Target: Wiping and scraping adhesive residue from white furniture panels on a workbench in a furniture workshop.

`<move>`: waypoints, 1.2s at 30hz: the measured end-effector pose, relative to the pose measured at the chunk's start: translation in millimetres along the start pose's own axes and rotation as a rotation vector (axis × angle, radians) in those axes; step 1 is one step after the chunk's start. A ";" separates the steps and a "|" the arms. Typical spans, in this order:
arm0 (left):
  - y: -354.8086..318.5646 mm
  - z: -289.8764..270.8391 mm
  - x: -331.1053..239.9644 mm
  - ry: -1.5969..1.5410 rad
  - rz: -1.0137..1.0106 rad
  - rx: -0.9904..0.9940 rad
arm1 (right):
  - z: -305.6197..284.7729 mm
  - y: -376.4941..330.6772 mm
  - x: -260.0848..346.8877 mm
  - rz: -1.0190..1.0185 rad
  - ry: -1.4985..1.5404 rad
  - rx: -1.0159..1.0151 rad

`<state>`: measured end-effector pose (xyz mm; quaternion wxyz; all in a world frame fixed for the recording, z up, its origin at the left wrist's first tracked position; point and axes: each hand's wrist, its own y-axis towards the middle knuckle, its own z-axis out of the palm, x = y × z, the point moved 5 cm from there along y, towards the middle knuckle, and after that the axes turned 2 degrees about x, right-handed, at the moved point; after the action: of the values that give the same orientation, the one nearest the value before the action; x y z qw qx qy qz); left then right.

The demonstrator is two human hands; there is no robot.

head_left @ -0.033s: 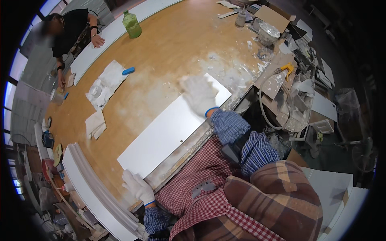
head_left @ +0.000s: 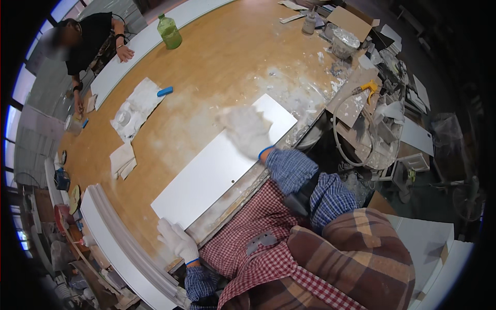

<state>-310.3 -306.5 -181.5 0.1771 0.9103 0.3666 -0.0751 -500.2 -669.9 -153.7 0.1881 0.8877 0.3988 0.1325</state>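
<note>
A long white rectangular board (head_left: pixel 217 170) lies at an angle along the near edge of a big wooden table (head_left: pixel 217 67). My left hand (head_left: pixel 178 240), in a white work glove, rests with fingers spread on the board's near left corner. My right hand (head_left: pixel 248 129), also in a white glove, lies on the board's far end. It is motion-blurred, so I cannot make out whether anything is under its palm. Both sleeves are blue check, over a red check shirt.
Another person (head_left: pixel 85 39) leans on a white panel at the table's far left. A green bottle (head_left: pixel 169 31), a blue block (head_left: pixel 165 91) and crumpled white cloths (head_left: pixel 135 108) lie on the table. White moulding (head_left: pixel 119 243) runs along the left. A cluttered bench with a yellow tool (head_left: pixel 369 87) stands to the right.
</note>
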 end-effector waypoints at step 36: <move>-21.4 -3.5 56.1 -1.492 -0.584 -0.472 | -53.4 -55.6 177.0 -0.867 0.502 0.379</move>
<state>-284.7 -255.0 -199.0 0.5330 0.4289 0.3803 -0.6224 -442.9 -489.6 -115.3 -0.0394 0.6009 0.7786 0.1765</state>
